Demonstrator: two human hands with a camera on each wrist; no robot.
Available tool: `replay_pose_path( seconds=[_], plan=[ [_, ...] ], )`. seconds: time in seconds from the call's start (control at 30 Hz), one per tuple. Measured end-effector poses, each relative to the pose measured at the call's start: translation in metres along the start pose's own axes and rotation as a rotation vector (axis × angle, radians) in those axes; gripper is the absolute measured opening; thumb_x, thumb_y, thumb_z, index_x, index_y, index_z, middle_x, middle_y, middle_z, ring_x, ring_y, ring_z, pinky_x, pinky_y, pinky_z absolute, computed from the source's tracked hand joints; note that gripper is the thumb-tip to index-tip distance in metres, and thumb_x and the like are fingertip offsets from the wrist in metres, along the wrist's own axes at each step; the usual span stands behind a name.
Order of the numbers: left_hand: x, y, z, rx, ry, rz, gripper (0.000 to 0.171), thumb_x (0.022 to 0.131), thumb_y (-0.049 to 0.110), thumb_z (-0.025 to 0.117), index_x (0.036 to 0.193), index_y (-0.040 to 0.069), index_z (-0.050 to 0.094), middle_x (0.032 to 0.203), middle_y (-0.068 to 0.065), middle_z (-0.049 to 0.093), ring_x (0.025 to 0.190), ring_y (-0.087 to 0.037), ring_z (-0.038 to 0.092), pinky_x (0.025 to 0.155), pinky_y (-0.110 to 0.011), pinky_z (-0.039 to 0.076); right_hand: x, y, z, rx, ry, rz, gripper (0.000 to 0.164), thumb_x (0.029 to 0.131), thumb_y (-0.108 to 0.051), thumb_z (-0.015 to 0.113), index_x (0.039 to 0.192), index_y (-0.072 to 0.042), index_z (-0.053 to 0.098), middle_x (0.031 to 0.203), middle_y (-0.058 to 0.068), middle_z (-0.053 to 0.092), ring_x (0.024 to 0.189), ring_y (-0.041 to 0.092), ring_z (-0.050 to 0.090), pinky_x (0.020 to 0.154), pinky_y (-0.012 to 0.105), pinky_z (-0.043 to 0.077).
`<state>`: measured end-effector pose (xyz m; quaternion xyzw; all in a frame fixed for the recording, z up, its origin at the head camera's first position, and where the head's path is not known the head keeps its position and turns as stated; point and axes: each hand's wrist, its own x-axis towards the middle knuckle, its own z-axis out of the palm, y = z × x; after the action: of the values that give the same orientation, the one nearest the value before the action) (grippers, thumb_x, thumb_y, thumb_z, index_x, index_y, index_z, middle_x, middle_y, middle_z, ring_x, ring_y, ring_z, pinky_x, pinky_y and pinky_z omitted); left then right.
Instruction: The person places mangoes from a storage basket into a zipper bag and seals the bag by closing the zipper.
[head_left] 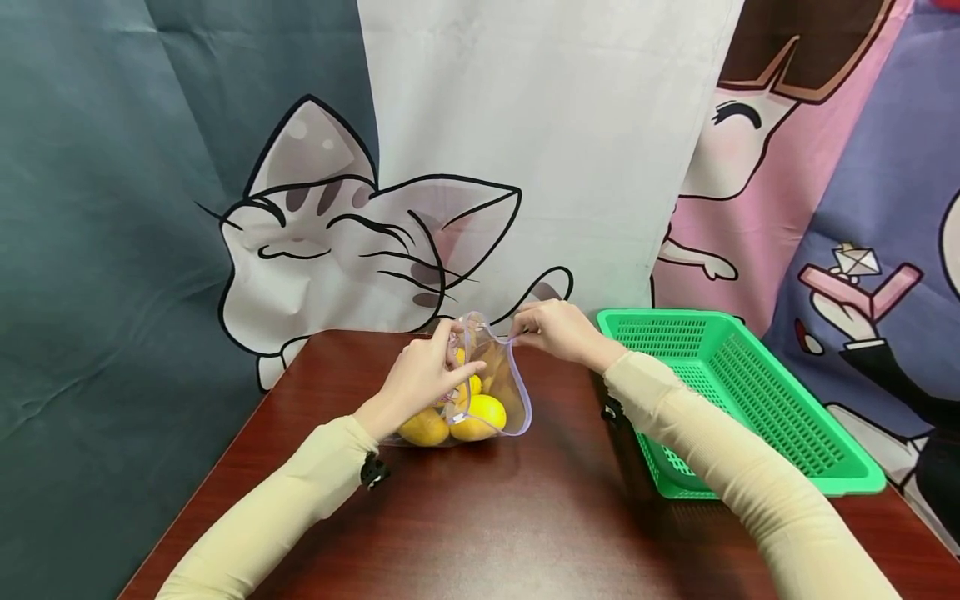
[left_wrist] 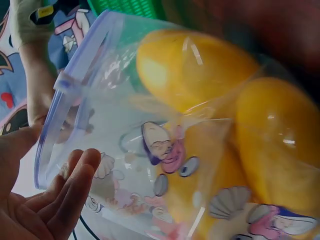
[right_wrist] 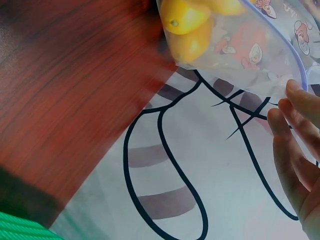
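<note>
A clear zip bag (head_left: 513, 400) with a pale purple rim and printed cartoon figures stands on the table, its mouth facing right. Several lemons (head_left: 480, 417) lie inside it; in the left wrist view, yellow lemons (left_wrist: 195, 70) press against the printed plastic. My left hand (head_left: 423, 375) holds the near side of the bag's mouth, thumb stretched across the opening and fingers on the printed outside. At the upper corner of the rim, my right hand (head_left: 555, 329) pinches the edge between thumb and fingers. A small slider (left_wrist: 67, 82) shows on the rim.
A green plastic basket (head_left: 750, 333) stands on the right of the dark red wooden table (head_left: 510, 517), beneath my right forearm. Behind the table hangs a cloth backdrop (head_left: 555, 167) with cartoon drawings, close to the far edge.
</note>
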<state>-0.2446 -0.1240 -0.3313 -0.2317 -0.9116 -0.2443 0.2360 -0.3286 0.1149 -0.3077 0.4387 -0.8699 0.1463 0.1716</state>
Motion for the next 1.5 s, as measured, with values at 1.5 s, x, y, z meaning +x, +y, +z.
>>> replay_pose_path(
  seconds=[1.5],
  plan=[
    [0.001, -0.040, -0.048, 0.160, -0.059, 0.109, 0.004, 0.077, 0.015, 0.072, 0.074, 0.017, 0.073, 0.068, 0.007, 0.060, 0.060, -0.008, 0.054, 0.056, -0.028, 0.044, -0.031, 0.041, -0.049, 0.185, 0.075, 0.159, 0.003, 0.081, -0.009, 0.072, 0.081, -0.008, 0.069, 0.080, 0.003, 0.069, 0.068, 0.016, 0.068, 0.057, 0.022, 0.050]
  ],
)
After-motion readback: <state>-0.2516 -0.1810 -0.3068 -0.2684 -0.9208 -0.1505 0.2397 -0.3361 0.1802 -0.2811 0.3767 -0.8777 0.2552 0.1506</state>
